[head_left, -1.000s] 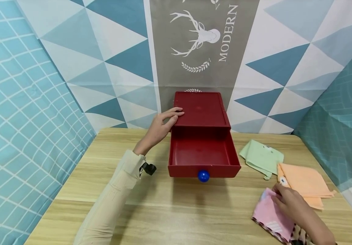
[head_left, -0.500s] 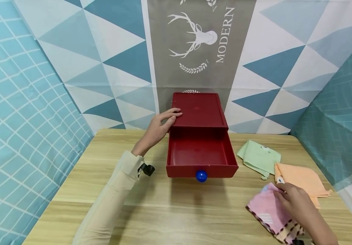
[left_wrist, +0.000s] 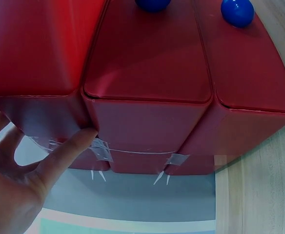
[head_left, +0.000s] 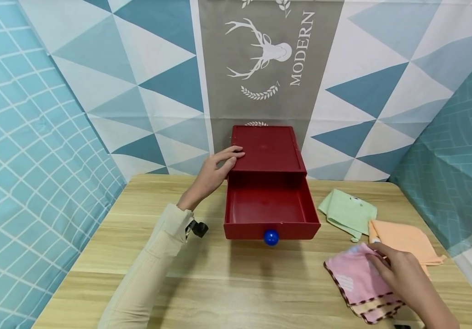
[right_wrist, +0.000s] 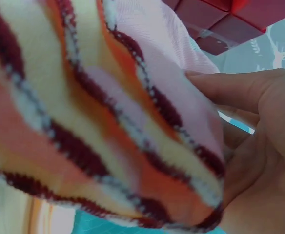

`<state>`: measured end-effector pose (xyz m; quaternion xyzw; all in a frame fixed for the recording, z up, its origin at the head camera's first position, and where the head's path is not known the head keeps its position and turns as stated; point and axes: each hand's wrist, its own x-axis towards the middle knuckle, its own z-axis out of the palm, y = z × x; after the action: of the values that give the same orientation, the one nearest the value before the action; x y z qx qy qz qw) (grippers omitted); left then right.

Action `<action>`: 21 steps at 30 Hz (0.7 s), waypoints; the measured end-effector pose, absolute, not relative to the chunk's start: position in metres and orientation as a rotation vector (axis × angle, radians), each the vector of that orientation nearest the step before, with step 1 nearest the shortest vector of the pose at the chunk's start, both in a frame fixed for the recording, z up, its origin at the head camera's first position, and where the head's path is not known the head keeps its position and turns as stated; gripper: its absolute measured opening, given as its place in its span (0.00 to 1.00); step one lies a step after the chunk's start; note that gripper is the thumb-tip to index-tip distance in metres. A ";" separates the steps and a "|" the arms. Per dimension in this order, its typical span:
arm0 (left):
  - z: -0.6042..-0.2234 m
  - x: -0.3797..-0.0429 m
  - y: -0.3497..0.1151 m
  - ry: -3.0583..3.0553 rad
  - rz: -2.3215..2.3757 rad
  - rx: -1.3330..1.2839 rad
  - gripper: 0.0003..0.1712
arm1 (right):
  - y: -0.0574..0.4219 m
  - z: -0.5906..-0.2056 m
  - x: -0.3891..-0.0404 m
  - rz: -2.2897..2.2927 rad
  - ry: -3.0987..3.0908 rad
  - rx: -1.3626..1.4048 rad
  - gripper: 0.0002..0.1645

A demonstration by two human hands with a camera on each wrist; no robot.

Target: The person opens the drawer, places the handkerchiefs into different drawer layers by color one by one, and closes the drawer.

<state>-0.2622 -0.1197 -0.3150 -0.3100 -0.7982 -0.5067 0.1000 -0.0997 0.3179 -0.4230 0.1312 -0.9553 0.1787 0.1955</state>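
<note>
My left hand (head_left: pixel 212 172) rests on the top left edge of a red plastic drawer cabinet (head_left: pixel 266 148), its fingers on the top panel. In the left wrist view the thumb (left_wrist: pixel 67 153) lies against the cabinet's side. The top drawer (head_left: pixel 246 230) is pulled out, showing a bare inside and a blue round knob (head_left: pixel 271 237) on its front. At the right, my right hand (head_left: pixel 402 274) pinches a folded pink towel (head_left: pixel 361 276) by its upper edge between thumb and fingers. Brown-and-white stitching runs along the towel's layered edges (right_wrist: pixel 128 122) in the right wrist view.
A folded green towel (head_left: pixel 350 212) lies right of the drawer. An orange towel (head_left: pixel 406 242) is beside it, partly behind my right hand. Lower drawers with blue knobs (left_wrist: pixel 237 12) are closed. Patterned cloth (head_left: pixel 157 91) hangs behind the wooden table (head_left: pixel 236 297).
My right hand has drawn the pink towel slightly left and upward, and more of its striped edge now shows. The left hand keeps its place on the cabinet.
</note>
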 end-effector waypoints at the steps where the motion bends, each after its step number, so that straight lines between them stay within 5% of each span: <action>1: -0.315 -0.262 -0.120 -2.360 -1.497 -0.919 0.20 | 0.318 -0.421 -0.099 0.496 -2.649 0.379 0.14; 21: -0.315 -0.262 -0.118 -2.328 -1.536 -0.944 0.20 | 0.301 -0.381 -0.085 0.544 -2.453 0.466 0.20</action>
<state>-0.2618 -0.1175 -0.3153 -0.3191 -0.7867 -0.5192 0.0985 -0.0853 0.3013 -0.3814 0.1744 -0.9190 0.2039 0.2889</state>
